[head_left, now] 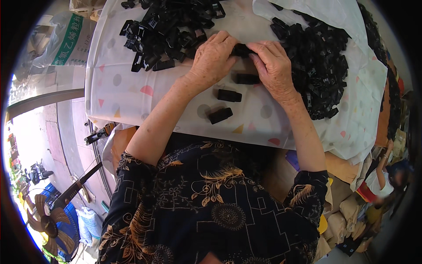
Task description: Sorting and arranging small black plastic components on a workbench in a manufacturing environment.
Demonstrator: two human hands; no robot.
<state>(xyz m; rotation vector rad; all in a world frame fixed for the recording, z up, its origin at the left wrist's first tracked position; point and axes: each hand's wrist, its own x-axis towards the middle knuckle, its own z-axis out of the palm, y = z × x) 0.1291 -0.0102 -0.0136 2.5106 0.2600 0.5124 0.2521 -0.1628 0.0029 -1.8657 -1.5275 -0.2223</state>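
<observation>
Head view:
1. Left hand: fingers drawn in narrowly, tips closed on the near-side end of a black piece.
2. Right hand: thumb and fingers pinched close on the opposite end of the same piece.
3. Black piece: small, dark, held between the two hands over the patterned table cover; its details are partly hidden by the fingers.
4. Step, as judged: two-handed fingertip work on this piece. The next move seems to call for steady pinches, both ends kept in line.
5. Black blocks, three: upper, middle, lower, spaced apart in a slanting row below the hands.
6. Loose black parts: left heap beyond the left hand; right heap beside the right hand.
7. Writing: clear plastic bag, upper left, bearing a green band with pale printed characters, not transcribed. None can be read on the black piece.
</observation>
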